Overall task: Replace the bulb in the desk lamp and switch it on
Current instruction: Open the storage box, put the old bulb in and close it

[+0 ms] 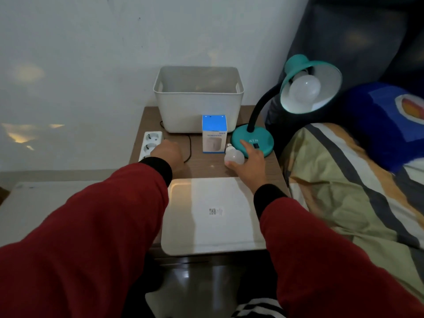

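Fingers of the right hand reach straight and apart onto the teal base of the desk lamp at centre right of the frame, just beside its black switch, while the thumb touches a loose white bulb lying on the wooden tabletop. Left hand, curled into a loose fist, rests by a white power strip and a black cord; whether it grips anything cannot be told. Another white bulb sits unlit in the lamp's shade at upper right. A white bin, a blue-and-white box and a white tray share the tabletop beside a bed.
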